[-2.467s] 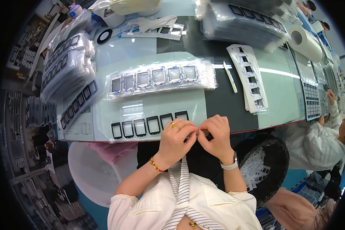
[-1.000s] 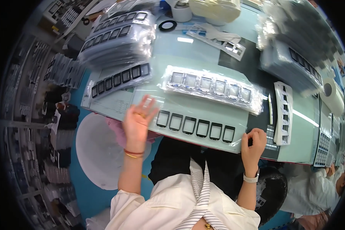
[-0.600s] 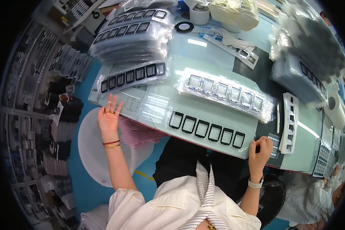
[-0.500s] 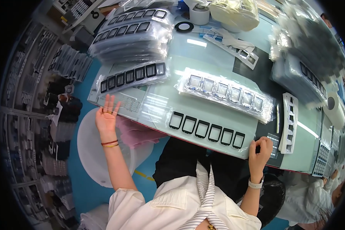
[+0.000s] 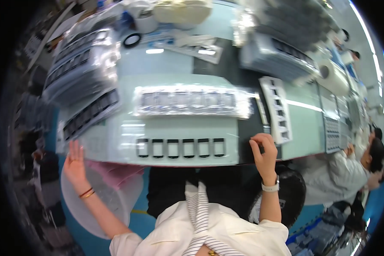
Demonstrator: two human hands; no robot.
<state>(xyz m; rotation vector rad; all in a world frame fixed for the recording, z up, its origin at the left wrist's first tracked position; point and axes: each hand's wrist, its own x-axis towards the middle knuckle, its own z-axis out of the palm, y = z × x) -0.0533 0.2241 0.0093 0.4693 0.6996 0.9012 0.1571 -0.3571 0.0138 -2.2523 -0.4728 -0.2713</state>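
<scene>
My left hand (image 5: 75, 163) is open, fingers stretched, over the table's left front corner beside a white bin (image 5: 130, 200). It holds nothing. My right hand (image 5: 265, 155) is closed, fingers curled toward the thumb, at the front edge of the dark mat (image 5: 248, 141). Whether anything small is pinched in it is hidden. A row of several black rectangular frames (image 5: 173, 148) lies on the glass-topped table between the hands. Behind it is a clear plastic tray (image 5: 187, 102) with several silvery frames. Near my left hand, another strip (image 5: 94, 112) holds dark frames.
Wrapped tray stacks stand at the back left (image 5: 79, 68) and back right (image 5: 277, 55). A white strip with cut-outs (image 5: 277, 111) lies right of the mat. Behind are a black tape ring (image 5: 132, 40) and a white roll (image 5: 333, 77). A person (image 5: 341, 170) sits at right.
My view has turned to the right, so the table now appears level and shifted left. My left hand stays open and my right hand stays curled near the mat's front edge.
</scene>
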